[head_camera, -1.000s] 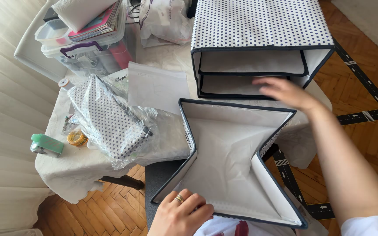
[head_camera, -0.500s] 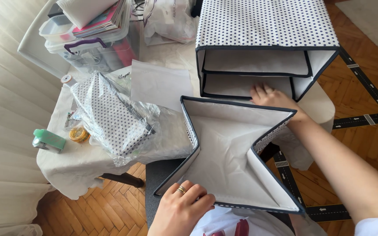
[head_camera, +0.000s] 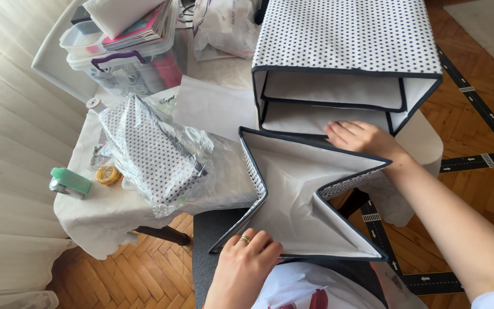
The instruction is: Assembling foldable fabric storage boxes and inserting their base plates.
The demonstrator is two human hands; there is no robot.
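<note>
A half-folded fabric storage box (head_camera: 298, 194), white inside with dark trim and dotted outer walls, lies open in front of me with its side walls creased inward. My left hand (head_camera: 246, 260) presses on its near edge, a ring on one finger. My right hand (head_camera: 361, 138) rests flat on its far rim, fingers spread, touching the lower panel of a bigger dotted fabric box (head_camera: 344, 51) that stands on the table with flat inserts inside.
A table under a white cloth (head_camera: 110, 212) carries a plastic-wrapped dotted fabric bundle (head_camera: 152, 151), a green bottle (head_camera: 70, 182), a small roll (head_camera: 108, 174), a clear bin with books (head_camera: 127, 54) and white paper (head_camera: 212, 106). Wooden parquet floor (head_camera: 475, 103) lies to the right.
My right hand has moved left and down from the bigger box's opening onto the folded box's far rim. My left hand has stayed on the near edge.
</note>
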